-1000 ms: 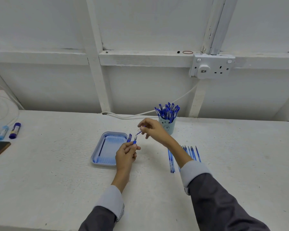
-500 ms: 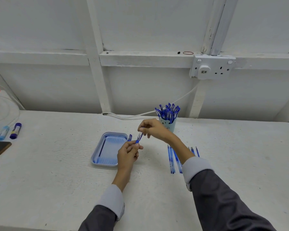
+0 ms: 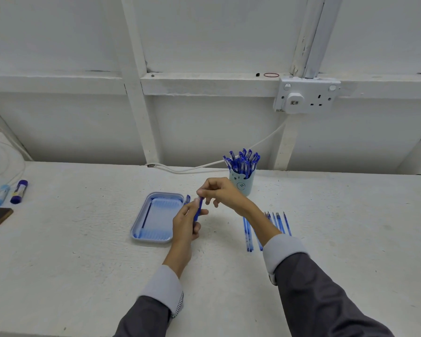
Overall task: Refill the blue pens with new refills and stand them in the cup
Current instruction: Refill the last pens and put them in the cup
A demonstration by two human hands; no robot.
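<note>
1. The blue pen (image 3: 198,210), a slim dark-blue barrel, is held at frame centre above the worktop (image 3: 83,239), between the tray (image 3: 141,221) and the pen-filled cup (image 3: 242,183).
2. Its long axis runs nearly up the frame, with the top end tipped slightly right.
3. The left grip (image 3: 186,226) curls round its lower barrel, and the right grip (image 3: 220,190) pinches the top end.

Blue pen (image 3: 197,212) near pen-filled cup (image 3: 242,182)

The tray (image 3: 164,195) lies just left of the fingers (image 3: 206,188), the cup (image 3: 241,184) stands just beyond them, refills (image 3: 280,223) lie to the right; open tabletop (image 3: 83,276) spreads nearer the person.
</note>
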